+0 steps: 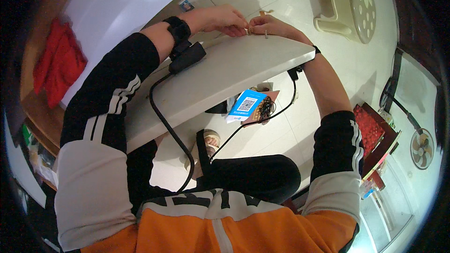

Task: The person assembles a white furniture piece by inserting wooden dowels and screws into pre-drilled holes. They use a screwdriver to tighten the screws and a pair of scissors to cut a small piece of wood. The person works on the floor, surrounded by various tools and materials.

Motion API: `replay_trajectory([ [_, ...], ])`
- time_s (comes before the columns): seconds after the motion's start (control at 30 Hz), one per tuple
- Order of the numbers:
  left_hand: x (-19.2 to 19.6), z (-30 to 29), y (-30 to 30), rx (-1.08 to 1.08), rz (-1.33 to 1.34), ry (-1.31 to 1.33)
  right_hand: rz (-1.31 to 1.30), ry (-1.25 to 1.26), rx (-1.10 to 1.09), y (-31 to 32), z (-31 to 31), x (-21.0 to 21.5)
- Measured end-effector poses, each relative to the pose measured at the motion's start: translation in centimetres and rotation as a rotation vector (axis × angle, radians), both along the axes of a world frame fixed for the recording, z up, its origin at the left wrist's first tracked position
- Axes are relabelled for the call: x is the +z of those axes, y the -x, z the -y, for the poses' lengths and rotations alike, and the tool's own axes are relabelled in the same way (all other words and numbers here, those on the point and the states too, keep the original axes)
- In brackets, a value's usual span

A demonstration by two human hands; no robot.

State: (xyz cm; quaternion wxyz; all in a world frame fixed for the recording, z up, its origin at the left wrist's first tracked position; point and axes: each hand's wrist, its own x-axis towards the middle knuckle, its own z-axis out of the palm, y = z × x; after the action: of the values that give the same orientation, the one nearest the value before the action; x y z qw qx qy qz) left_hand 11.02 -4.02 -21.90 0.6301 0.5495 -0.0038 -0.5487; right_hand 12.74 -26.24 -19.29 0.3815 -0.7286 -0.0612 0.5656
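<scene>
Honestly, a drop worries me most. My right hand (275, 26) seems to pinch a small tan piece (250, 31) at the far edge of the table (229, 61); my left hand (225, 20) meets it with bunched fingertips, though I cannot tell whether those grip or merely steady. With the piece so close to the rim, one loose pinch could send it to the floor (286, 0), where something pale would be hard for me to spot on pale tiles. A light stub (266, 33) sits just beside my right fingers, so a careless sweep might knock it off too.

Cables are my second concern. The thick one (171, 133) runs from the box (187, 58) at my left wrist across the near edge, and could catch there if I pull back sharply. The thin one (293, 94), on my right, passes in front of black wires (266, 107) and might tangle. Fingers also mask the contact, so a slip could go unseen.
</scene>
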Motion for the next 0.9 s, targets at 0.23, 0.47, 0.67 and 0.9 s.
replay_trajectory([
  [0.23, 0.4, 0.0, 0.1, -0.014, 0.119, 0.017, -0.068, 0.132, -0.007, -0.3, -1.0, 0.8],
  [0.47, 0.4, 0.3, 0.1, -0.117, 0.147, -0.038, 0.165, 0.14, -0.053, 1.0, -0.4, 4.4],
  [0.67, 0.8, 0.6, -0.9, -0.148, 0.243, -0.061, 0.2, -0.133, -0.833, 5.9, 0.0, 6.8],
  [0.9, 0.4, 1.3, -1.3, -0.168, 0.161, -0.157, 0.601, -0.453, -1.031, 9.1, -1.1, 11.5],
])
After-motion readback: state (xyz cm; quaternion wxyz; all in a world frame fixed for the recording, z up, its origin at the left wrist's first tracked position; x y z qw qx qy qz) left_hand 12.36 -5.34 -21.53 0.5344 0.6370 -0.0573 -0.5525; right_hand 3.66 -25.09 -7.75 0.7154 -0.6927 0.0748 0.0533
